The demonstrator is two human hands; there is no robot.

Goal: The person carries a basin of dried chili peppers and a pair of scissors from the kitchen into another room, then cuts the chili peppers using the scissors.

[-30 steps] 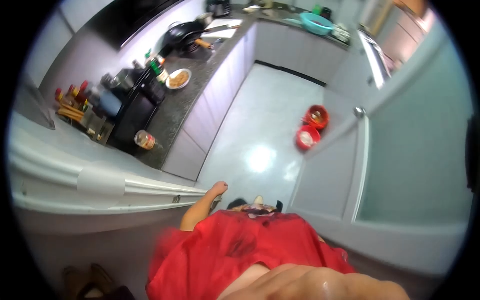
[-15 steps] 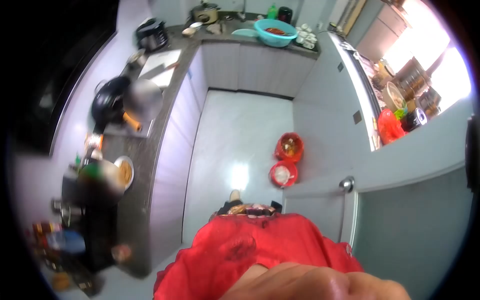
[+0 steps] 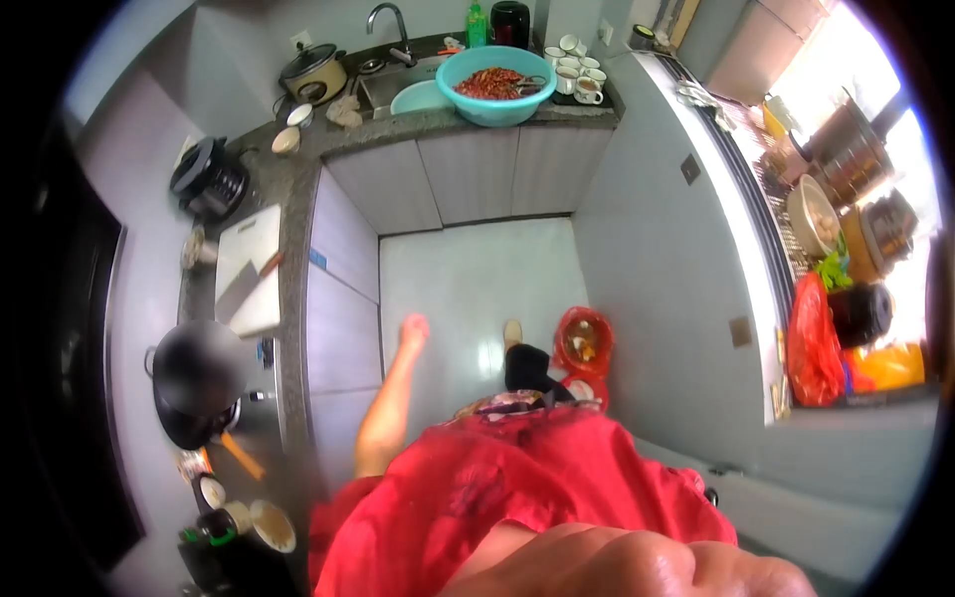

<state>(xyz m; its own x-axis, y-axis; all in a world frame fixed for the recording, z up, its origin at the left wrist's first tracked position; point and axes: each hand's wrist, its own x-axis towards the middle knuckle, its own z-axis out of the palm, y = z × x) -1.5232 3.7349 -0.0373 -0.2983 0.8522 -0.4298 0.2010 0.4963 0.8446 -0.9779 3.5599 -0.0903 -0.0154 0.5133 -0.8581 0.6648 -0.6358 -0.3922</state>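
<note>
On your far left, a round grey blur hides most of the inside of the one wok [image 3: 181, 426], so its contents can't be made out. Below it, the containers [image 3: 214, 525] run into each other, too smeared to count. One knife [image 3: 239, 291] lies on one white cutting board [image 3: 261, 237], both on your worktop [image 3: 295, 214], with two small bowls [image 3: 287, 141] farther back. The cabinet front [image 3: 342, 323] under the worktop is the thing nearest your left hand [image 3: 415, 328]. That hand is over the floor, just beside the doors in this view; motion blurs its fingers, and you cannot tell whether its grip is clenched or released. Half a second ago the hand was out of frame; now it and the bare forearm show.

Ahead, count two teal basins: one partly hidden in the sink, and the large one [image 3: 456, 98] with red pieces in it. Farther right are one green bottle [image 3: 477, 25] and at least six overlapping cups [image 3: 566, 82].

By your right foot, two red bins: the rear one [image 3: 584, 343] shows plainly, but your leg now covers much of the nearer one [image 3: 587, 388], which was fully visible before. Your right hand is outside the view, so you cannot tell its grip.

On the ledge, one red bag [image 3: 814, 348] bulges beside pots cut across by glare.
</note>
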